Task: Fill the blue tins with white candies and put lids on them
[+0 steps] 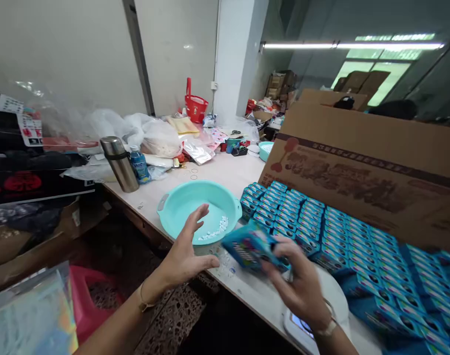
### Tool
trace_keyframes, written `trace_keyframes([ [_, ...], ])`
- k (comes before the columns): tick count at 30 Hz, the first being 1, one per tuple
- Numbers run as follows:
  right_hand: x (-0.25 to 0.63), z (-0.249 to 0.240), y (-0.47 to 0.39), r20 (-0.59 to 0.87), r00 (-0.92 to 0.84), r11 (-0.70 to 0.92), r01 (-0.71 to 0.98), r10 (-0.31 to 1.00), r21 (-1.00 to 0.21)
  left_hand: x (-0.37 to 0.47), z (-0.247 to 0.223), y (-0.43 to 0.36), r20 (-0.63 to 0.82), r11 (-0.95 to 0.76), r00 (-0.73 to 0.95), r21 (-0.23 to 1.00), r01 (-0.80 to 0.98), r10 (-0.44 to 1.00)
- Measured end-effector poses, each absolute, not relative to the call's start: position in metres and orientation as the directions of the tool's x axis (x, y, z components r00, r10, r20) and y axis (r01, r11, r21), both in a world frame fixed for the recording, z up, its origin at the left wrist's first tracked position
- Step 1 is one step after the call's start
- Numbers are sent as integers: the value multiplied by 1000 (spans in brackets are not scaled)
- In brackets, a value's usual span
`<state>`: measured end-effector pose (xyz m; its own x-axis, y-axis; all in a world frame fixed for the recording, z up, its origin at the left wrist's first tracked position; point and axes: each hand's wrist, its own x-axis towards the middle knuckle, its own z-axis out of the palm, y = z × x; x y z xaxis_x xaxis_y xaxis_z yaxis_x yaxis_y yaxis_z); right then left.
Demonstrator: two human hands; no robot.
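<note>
Head view: The left hand (184, 259) is empty, fingers spread and thumb well apart, in front of the basin (184, 209). The right hand (302, 291) grips one blurred box (247, 245) between thumb and fingers, above the bench (243, 288), near the basin. White pieces (218, 229) lie in the basin. Rows of blue boxes (345, 241) stand to the right.

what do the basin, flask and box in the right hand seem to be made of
Basin: probably smooth satin plastic, from its even turquoise colour and soft sheen.
Flask: likely brushed metal, judging by its silvery shine.
Box: perhaps glossy printed card, from its coloured graphics, though blurred.
</note>
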<state>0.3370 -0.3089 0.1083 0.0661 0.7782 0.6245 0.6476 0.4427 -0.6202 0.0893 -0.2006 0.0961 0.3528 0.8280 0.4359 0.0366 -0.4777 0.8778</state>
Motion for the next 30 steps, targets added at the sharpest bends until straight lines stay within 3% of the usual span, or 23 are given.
trace_keyframes([
  [3,291,130,-242,514,-308,590,555,801,-586,78,104,-179,316,-362,374,930,60,872],
  [6,270,128,-181,353,-401,507,395,846,-766,57,96,-152,162,-182,339,983,25,927],
  [8,268,116,-141,227,-419,387,350,879,-853,42,83,-131,141,-135,152,990,-53,978],
  [9,269,108,-121,164,-409,340,406,898,-848,35,76,-120,138,-135,29,987,-89,990],
  [11,269,92,-86,18,-373,278,659,928,-699,22,63,-96,127,-146,-157,983,-115,979],
  [13,267,77,-59,-155,-328,245,884,932,-399,16,52,-75,127,-147,-226,987,-71,966],
  [15,263,63,-43,-304,-280,254,960,911,-120,14,46,-60,127,-133,-218,991,-13,968],
  [17,259,52,-37,-381,-241,276,960,893,41,16,44,-51,91,-92,-164,996,3,982],
  [20,255,42,-41,-447,-209,279,955,870,97,18,42,-46,51,-45,-119,997,56,992],
  [25,248,45,-61,-522,-123,171,984,844,44,18,46,-42,42,-3,-153,969,249,987],
  [30,239,38,-83,-571,-21,-1,999,820,-38,28,69,-53,-40,84,-207,975,207,978],
])
